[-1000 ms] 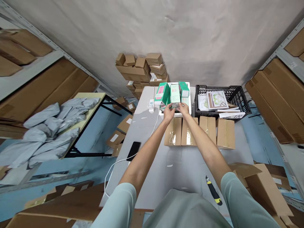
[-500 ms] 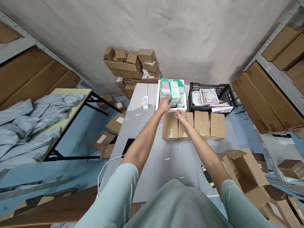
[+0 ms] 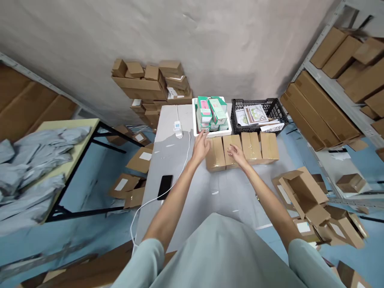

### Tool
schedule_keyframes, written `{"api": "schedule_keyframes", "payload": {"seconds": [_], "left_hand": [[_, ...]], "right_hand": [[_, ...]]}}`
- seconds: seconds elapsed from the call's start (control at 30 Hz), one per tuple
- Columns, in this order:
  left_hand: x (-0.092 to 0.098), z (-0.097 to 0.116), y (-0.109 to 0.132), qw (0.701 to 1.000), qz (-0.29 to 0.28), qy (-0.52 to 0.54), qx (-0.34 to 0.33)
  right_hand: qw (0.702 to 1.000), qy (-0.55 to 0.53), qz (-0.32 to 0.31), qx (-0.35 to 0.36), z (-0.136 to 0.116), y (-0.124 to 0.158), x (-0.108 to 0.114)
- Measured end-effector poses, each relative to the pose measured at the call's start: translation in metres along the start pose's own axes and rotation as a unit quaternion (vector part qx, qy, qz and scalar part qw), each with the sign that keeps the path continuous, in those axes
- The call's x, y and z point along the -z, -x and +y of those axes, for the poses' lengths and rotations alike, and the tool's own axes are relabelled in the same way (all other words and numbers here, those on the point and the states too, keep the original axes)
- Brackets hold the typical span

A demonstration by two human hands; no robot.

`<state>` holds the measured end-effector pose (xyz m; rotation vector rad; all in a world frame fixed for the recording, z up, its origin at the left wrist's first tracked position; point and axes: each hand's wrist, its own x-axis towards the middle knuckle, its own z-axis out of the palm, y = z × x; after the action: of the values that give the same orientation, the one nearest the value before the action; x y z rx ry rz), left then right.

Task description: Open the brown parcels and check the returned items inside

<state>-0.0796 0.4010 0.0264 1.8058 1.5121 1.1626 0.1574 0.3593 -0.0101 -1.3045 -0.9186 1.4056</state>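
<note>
While the left hand (image 3: pixel 201 147) is held at the near rim of the white bin (image 3: pixel 195 120), its fingers are spread loosely and nothing is seen gripped; whether the rim is touched cannot be told. The right hand (image 3: pixel 237 154) is held over the second of four taped cardboard cartons (image 3: pixel 215 155), its fingers parted and slightly curled, with nothing seen gripped; contact with the carton cannot be judged.

Several green-and-white product boxes are contained in the bin. On top, a box with a pink panel (image 3: pixel 205 109) is set at the left, and just beside it a pale box with a green edge (image 3: pixel 218 112) is laid at a slant.

The cartons are lined up in a row on the grey counter (image 3: pixel 198 208), in front of the bin and a black plastic crate (image 3: pixel 240 129). Within the crate, a booklet with a printed cover (image 3: pixel 256 114) is laid over other flat items. Farther left on the counter, a white plug adapter (image 3: pixel 178 130) and a black smartphone (image 3: pixel 165 186) are placed, and the phone is crossed by a white cable (image 3: pixel 150 203).
</note>
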Motion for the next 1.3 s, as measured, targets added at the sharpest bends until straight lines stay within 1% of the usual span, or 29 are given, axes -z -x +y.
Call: {"api": "schedule_keyframes", "payload": {"seconds": [0.07,0.1,0.17,0.23,0.3,0.37,0.43,0.5,0.57,0.63,0.7,0.77,0.83,0.9,0.97,1.07,1.17,1.23,1.3], "left_hand": [[-0.016,0.003,0.063,1.000,-0.006,0.019,0.010],[-0.028,0.005,0.095,0.999,-0.011,0.034,0.022],[-0.055,0.011,0.155,0.996,-0.039,0.071,0.037],[-0.086,0.021,0.205,0.987,-0.106,0.117,0.043],[-0.116,0.037,0.242,0.970,-0.181,0.154,0.044],[-0.143,0.056,0.267,0.951,-0.248,0.180,0.049],[-0.167,0.076,0.280,0.933,-0.299,0.196,0.054],[-0.186,0.096,0.285,0.920,-0.330,0.206,0.051],[-0.203,0.114,0.283,0.914,-0.342,0.212,0.042],[-0.219,0.128,0.273,0.916,-0.339,0.212,0.033],[-0.240,0.139,0.258,0.922,-0.328,0.202,0.027],[-0.268,0.148,0.239,0.930,-0.317,0.182,0.027],[-0.302,0.156,0.218,0.938,-0.312,0.148,0.040],[-0.338,0.165,0.197,0.945,-0.308,0.092,0.055],[-0.372,0.175,0.180,0.948,-0.311,0.006,0.067],[-0.410,0.190,0.166,0.939,-0.316,-0.101,0.085],[-0.432,0.201,0.165,0.933,-0.298,-0.175,0.100],[-0.441,0.207,0.169,0.926,-0.287,-0.221,0.107],[-0.448,0.213,0.176,0.918,-0.293,-0.245,0.107]], "right_hand": [[1.000,-0.011,0.017,0.004,0.018,0.049,0.031],[1.000,-0.014,0.026,0.009,0.029,0.077,0.048],[0.998,-0.014,0.053,0.003,0.049,0.136,0.084],[0.994,-0.012,0.107,-0.006,0.066,0.196,0.118],[0.983,-0.008,0.183,-0.010,0.078,0.253,0.147],[0.964,-0.003,0.264,-0.005,0.085,0.304,0.171],[0.943,0.000,0.334,0.004,0.090,0.345,0.193],[0.922,0.000,0.386,0.008,0.096,0.376,0.214],[0.906,0.000,0.424,0.012,0.102,0.396,0.238],[0.889,0.006,0.458,0.019,0.111,0.403,0.264],[0.866,0.018,0.498,0.028,0.121,0.398,0.294],[0.843,0.022,0.537,0.022,0.132,0.383,0.324],[0.834,0.010,0.551,-0.002,0.143,0.363,0.351],[0.843,-0.014,0.538,-0.028,0.152,0.342,0.371],[0.858,-0.033,0.510,-0.042,0.157,0.325,0.384],[0.888,-0.040,0.453,-0.067,0.158,0.310,0.397],[0.906,-0.037,0.410,-0.093,0.156,0.306,0.412],[0.910,-0.032,0.398,-0.113,0.155,0.308,0.424],[0.908,-0.016,0.398,-0.133,0.155,0.312,0.438]]}}
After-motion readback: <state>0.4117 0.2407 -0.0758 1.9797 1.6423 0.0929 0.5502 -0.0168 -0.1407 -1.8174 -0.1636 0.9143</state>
